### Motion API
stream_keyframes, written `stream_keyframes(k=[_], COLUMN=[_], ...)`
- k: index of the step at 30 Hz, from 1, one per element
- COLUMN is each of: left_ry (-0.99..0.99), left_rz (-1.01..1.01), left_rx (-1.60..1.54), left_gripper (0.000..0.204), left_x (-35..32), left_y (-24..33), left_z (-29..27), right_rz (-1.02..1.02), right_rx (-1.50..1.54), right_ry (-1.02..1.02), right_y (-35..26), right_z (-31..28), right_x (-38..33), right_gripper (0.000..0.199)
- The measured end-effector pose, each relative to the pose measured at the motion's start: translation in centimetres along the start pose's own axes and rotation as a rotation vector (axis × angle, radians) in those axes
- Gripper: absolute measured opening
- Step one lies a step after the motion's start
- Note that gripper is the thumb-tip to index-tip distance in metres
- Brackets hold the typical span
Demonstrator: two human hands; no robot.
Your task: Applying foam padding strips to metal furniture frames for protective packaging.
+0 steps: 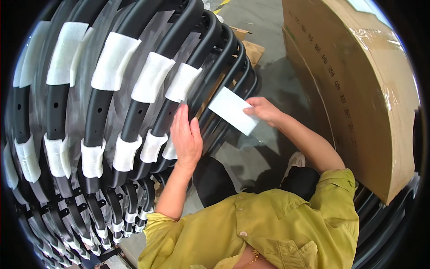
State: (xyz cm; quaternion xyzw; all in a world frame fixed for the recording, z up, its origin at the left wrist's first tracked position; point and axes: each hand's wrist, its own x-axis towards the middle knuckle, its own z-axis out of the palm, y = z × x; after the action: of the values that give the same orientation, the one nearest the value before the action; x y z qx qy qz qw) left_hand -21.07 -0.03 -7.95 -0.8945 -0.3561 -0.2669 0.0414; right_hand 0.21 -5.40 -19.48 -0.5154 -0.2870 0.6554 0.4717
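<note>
My left hand (187, 139) is held out with its fingers straight, beside a black curved metal tube (167, 112) in the stack on the left. My right hand (264, 111) pinches a flat white foam sheet (233, 110) by its right end, in front of the bare tubes at the stack's near end. White foam wraps sit around the other tubes, such as an upper wrap (152, 77) and a lower wrap (127, 153). Whether my left fingertips touch the tube or the foam I cannot tell.
A large cardboard box (340, 76) stands close on my right. More black tubes (389, 224) lie below it. Clear plastic film (123, 98) hangs between the stacked tubes. Grey floor (268, 45) runs between stack and box, with brown cardboard (253, 53) behind the stack.
</note>
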Motion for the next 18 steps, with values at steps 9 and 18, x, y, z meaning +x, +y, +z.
stream_keyframes(k=[9,18], left_ry=[-0.428,-0.19], left_rz=[-0.891,-0.552], left_rx=[-0.299,0.002], left_gripper=[0.058,0.034], left_x=[5.5,2.2], left_y=[-1.8,-2.4], left_z=[2.6,4.1], right_rz=[-0.135,0.183], right_rx=[0.136,0.24], right_ry=[-0.263,-0.472], right_y=[-2.8,-1.1], right_z=[3.4,3.3], right_x=[8.1,7.2], right_gripper=[0.021,0.029])
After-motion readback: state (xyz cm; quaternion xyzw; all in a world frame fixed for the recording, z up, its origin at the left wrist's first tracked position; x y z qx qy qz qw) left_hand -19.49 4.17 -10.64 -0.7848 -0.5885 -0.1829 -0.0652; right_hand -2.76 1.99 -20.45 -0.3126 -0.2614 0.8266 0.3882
